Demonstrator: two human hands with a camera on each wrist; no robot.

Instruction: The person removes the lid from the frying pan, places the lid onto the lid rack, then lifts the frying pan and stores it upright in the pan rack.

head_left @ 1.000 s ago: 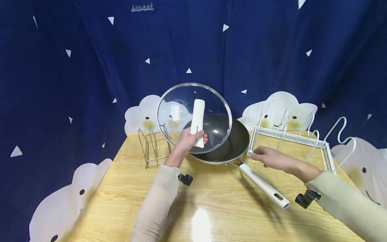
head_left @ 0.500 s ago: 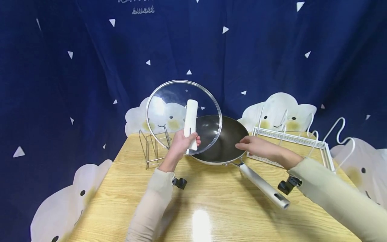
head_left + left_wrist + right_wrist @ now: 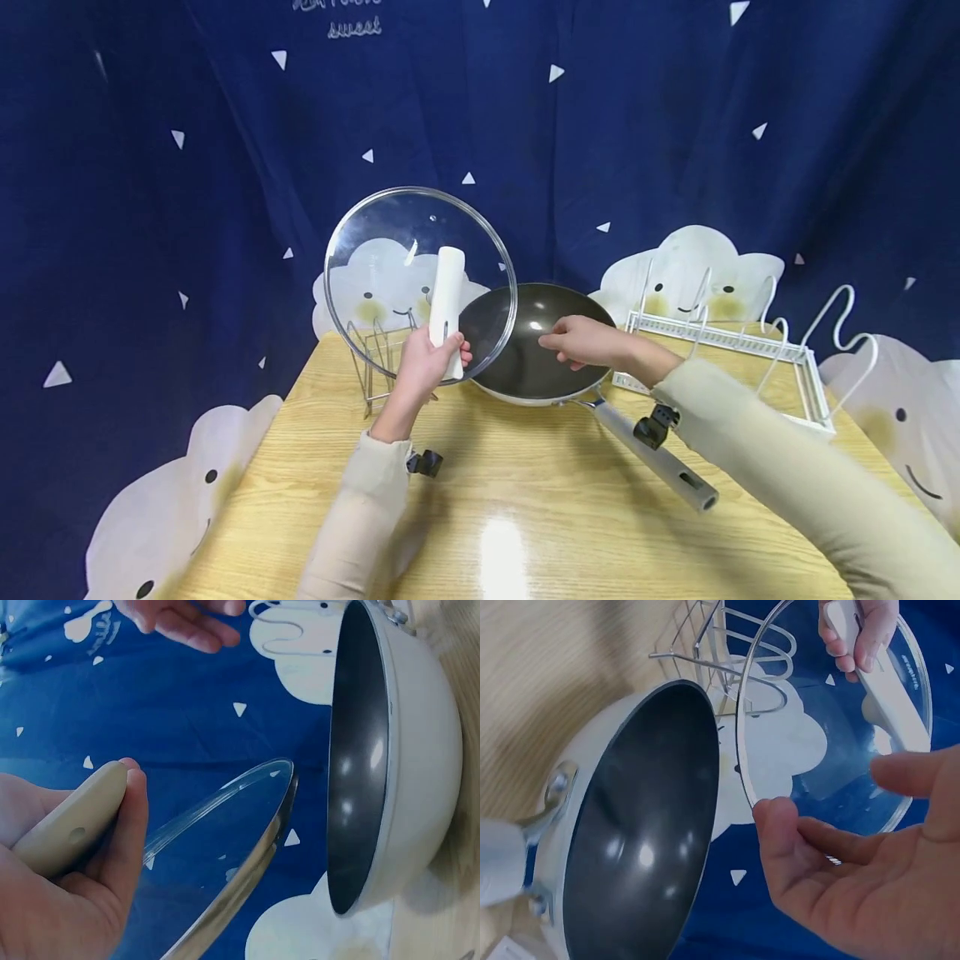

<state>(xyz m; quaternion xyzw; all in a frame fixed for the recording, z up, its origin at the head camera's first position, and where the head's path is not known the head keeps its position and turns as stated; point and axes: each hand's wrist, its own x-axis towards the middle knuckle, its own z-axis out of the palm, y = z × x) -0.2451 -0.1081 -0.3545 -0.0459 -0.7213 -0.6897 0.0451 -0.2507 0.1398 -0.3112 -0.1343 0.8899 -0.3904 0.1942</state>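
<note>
My left hand grips the long white handle of a clear glass pot lid with a metal rim. The lid is held up in the air, tilted, left of a dark-lined frying pan and in front of the wire rack. In the head view, my right hand hovers above the pan's right half and holds nothing. Its fingers are loosely bent in the right wrist view, where they appear close to the lid's rim; contact cannot be told. The pan's pale handle points toward the front right, partly behind my right wrist camera.
A silver wire rack stands at the table's back left, partly seen through the lid. At the back right lies a white rack with upright curved wires. A dark blue curtain hangs behind the wooden table.
My left hand has carried the lid leftward, from over the pan to in front of the wire rack. My right hand has moved left from the white rack's corner to above the pan.
</note>
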